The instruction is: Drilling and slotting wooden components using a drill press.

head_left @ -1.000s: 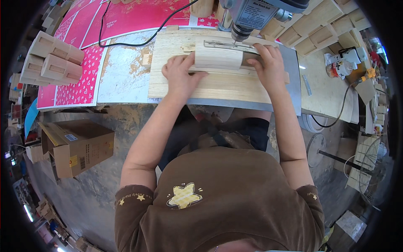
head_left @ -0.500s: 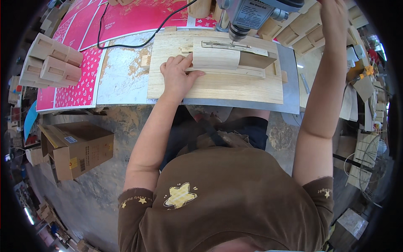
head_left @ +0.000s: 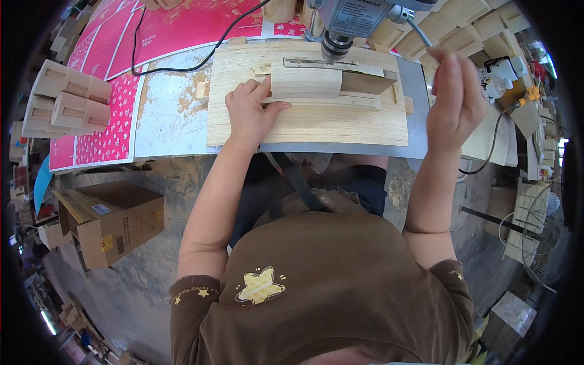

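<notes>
- The wood piece (head_left: 306,83) I'm working with is pale and creamy, and it looks smooth, with a rounded top that bends down on the near side.
- Along its far side I see a long, thin strip (head_left: 322,63) with dark edges. I can't tell if it is a slot or something stuck on.
- A flat brown board (head_left: 367,83) pokes out at the right end, darker than the rest.
- The piece lies sideways on a big, light wooden board (head_left: 316,126), right below the drill (head_left: 337,45). A thin pale stick (head_left: 359,101) lies along its near side.
- The drill's nose hangs over the far side. I can't tell if its tip touches the wood.
- My left hand (head_left: 248,112) is half curled and has hold of the left end, fingers at the end and thumb along the near edge.
- My right hand (head_left: 455,100) is up in the air, fingers bent, by the end of the drill's handle (head_left: 420,32). It's blurry, so I can't tell if it grips it.
</notes>
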A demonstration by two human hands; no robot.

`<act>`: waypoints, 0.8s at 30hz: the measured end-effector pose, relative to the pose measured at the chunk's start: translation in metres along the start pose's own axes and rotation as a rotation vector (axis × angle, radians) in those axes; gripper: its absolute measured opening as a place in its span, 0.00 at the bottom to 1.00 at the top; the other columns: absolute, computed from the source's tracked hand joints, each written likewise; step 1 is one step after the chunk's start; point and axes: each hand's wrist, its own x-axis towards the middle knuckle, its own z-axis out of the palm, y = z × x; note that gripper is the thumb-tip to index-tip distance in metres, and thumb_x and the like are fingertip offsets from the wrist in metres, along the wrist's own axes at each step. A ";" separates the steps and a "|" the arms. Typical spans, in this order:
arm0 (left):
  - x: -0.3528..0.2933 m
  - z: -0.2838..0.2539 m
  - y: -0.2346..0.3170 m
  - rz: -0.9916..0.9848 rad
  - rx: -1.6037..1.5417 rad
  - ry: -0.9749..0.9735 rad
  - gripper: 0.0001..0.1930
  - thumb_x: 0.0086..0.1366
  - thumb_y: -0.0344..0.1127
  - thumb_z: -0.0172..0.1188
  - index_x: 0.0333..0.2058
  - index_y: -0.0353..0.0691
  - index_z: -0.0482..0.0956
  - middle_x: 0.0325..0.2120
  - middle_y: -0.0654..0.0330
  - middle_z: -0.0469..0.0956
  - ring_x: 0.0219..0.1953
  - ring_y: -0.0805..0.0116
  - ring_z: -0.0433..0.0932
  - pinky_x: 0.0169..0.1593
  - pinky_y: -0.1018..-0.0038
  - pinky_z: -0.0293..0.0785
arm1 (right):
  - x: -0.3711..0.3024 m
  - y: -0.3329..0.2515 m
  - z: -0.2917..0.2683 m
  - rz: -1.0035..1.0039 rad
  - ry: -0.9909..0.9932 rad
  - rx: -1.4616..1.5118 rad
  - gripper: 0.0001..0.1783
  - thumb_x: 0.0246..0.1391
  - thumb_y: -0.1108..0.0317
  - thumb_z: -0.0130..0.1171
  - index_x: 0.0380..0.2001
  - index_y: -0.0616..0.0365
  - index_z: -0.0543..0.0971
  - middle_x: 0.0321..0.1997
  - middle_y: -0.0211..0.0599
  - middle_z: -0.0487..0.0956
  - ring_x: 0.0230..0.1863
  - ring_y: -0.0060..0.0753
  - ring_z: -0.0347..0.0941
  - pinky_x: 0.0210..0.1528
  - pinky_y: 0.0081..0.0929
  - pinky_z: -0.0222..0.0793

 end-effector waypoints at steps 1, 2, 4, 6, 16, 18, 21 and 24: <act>0.001 0.001 0.001 -0.003 -0.017 0.004 0.28 0.40 0.44 0.70 0.43 0.45 0.78 0.23 0.68 0.70 0.33 0.68 0.69 0.41 0.68 0.56 | -0.010 0.003 0.002 0.088 -0.015 0.083 0.09 0.56 0.70 0.52 0.31 0.63 0.78 0.19 0.26 0.73 0.22 0.12 0.64 0.24 0.15 0.58; 0.002 0.002 0.002 0.000 -0.037 0.005 0.27 0.39 0.44 0.70 0.43 0.45 0.78 0.22 0.68 0.70 0.32 0.68 0.69 0.41 0.68 0.56 | -0.019 0.009 0.004 0.094 -0.010 0.075 0.09 0.56 0.70 0.52 0.31 0.63 0.78 0.19 0.26 0.73 0.22 0.12 0.64 0.24 0.15 0.58; 0.002 0.003 0.000 -0.009 -0.049 -0.009 0.28 0.39 0.43 0.70 0.43 0.45 0.78 0.22 0.68 0.70 0.32 0.67 0.69 0.41 0.68 0.56 | -0.032 0.027 0.014 -0.029 0.064 0.090 0.08 0.55 0.71 0.52 0.31 0.63 0.78 0.20 0.29 0.74 0.24 0.20 0.67 0.32 0.19 0.62; 0.002 0.004 0.000 -0.023 -0.060 -0.018 0.28 0.39 0.43 0.70 0.43 0.45 0.78 0.22 0.68 0.70 0.32 0.67 0.69 0.41 0.68 0.56 | -0.049 0.044 0.028 -0.049 0.075 0.059 0.07 0.54 0.72 0.52 0.30 0.62 0.78 0.21 0.30 0.74 0.25 0.25 0.67 0.36 0.23 0.62; 0.002 0.004 0.000 -0.017 -0.059 0.001 0.28 0.38 0.43 0.71 0.43 0.45 0.78 0.22 0.68 0.70 0.32 0.68 0.70 0.41 0.68 0.57 | -0.040 0.051 0.023 -0.300 -0.021 -0.115 0.03 0.51 0.73 0.54 0.26 0.59 0.77 0.21 0.31 0.73 0.26 0.31 0.67 0.41 0.31 0.63; 0.002 0.003 -0.001 -0.041 -0.078 -0.021 0.28 0.38 0.43 0.71 0.43 0.45 0.78 0.22 0.68 0.70 0.32 0.68 0.70 0.41 0.68 0.57 | -0.015 0.039 0.004 -0.203 0.000 -0.046 0.05 0.51 0.73 0.53 0.25 0.60 0.77 0.20 0.31 0.71 0.24 0.30 0.66 0.35 0.26 0.63; 0.003 0.004 0.005 -0.034 -0.069 -0.017 0.28 0.38 0.43 0.71 0.43 0.46 0.78 0.22 0.68 0.71 0.32 0.67 0.70 0.41 0.67 0.57 | 0.056 0.016 -0.002 -0.117 0.105 -0.096 0.13 0.57 0.68 0.48 0.25 0.64 0.76 0.16 0.28 0.67 0.20 0.18 0.61 0.25 0.18 0.55; 0.007 0.017 0.019 0.030 -0.042 0.030 0.28 0.38 0.43 0.71 0.43 0.46 0.78 0.24 0.68 0.71 0.33 0.67 0.70 0.42 0.65 0.57 | 0.143 0.060 0.022 -0.132 0.014 -0.195 0.16 0.56 0.63 0.47 0.30 0.67 0.78 0.20 0.35 0.74 0.25 0.23 0.68 0.29 0.21 0.62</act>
